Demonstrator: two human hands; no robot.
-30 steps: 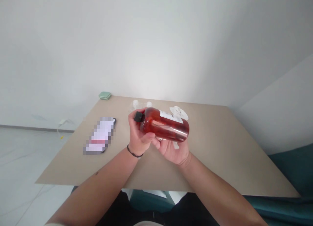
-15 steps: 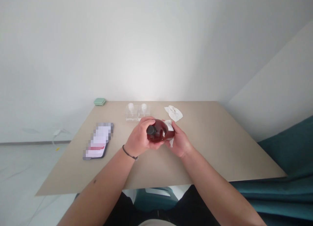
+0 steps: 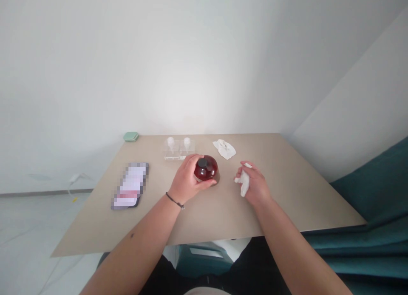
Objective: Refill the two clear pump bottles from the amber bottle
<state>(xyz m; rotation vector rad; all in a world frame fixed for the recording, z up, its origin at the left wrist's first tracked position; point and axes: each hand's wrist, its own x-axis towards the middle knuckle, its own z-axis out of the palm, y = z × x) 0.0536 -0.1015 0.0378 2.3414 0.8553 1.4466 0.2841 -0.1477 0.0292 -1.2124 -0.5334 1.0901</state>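
A dark red bottle [image 3: 207,171] with a black cap stands upright on the beige table [image 3: 287,201]. My left hand [image 3: 186,179] is wrapped around its left side. My right hand [image 3: 253,185] hovers just right of the bottle, apart from it, fingers curled on a small white tissue [image 3: 244,184].
Two small clear bottles [image 3: 178,148] with white caps stand behind the red bottle. A crumpled white tissue [image 3: 225,148] lies at the back. A phone [image 3: 130,185] lies to the left. A green case [image 3: 131,136] sits at the far left corner. A teal seat [image 3: 376,227] is on the right.
The bottle, held sideways in both hands, was turned upright and set down on the table. My right hand came off it and moved right with the tissue.
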